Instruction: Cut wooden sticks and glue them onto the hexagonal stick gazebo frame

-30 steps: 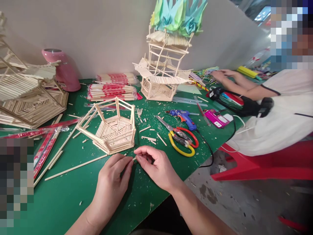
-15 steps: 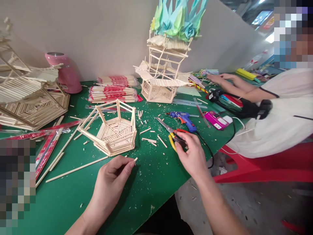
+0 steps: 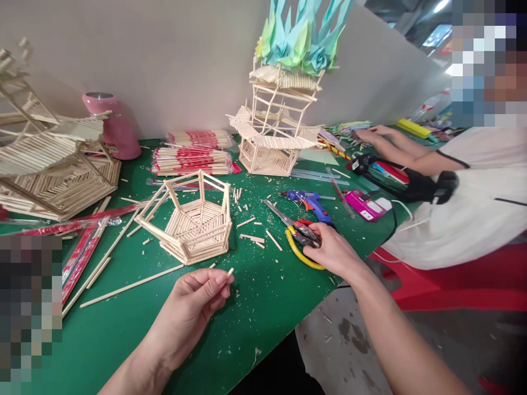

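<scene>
Green table (image 3: 102, 351): short stick (image 3: 230, 272) in the left hand (image 3: 193, 307), right hand (image 3: 337, 252) at the scissors (image 3: 302, 236)

A plain wall (image 3: 177, 60) backs the table, which is strewn with wood crumbs. The left hand is nearly closed, thumb and fingertips pinching the stick, whose pale end sticks up past them. The right hand is half curled, thumb and fingers touching the scissors' handles; whether they have closed on them I cannot tell. The scissors lie on the table, blades pointing away from that hand. Just beyond the left hand sits the frame (image 3: 200, 219), a many-sided, roofless basket of sticks with a floor of laid sticks inside. Cut pieces (image 3: 252, 238) lie between the hands, farther out. Behind the frame, clear packs (image 3: 191, 162) with red bands hold bundles of sticks. To the left of the left forearm, a red and clear wrapper (image 3: 80, 263) has sticks in it. The glue gun (image 3: 308, 203) lies just beyond the right hand. A co-worker's arms (image 3: 405, 151) rest well beyond it.
</scene>
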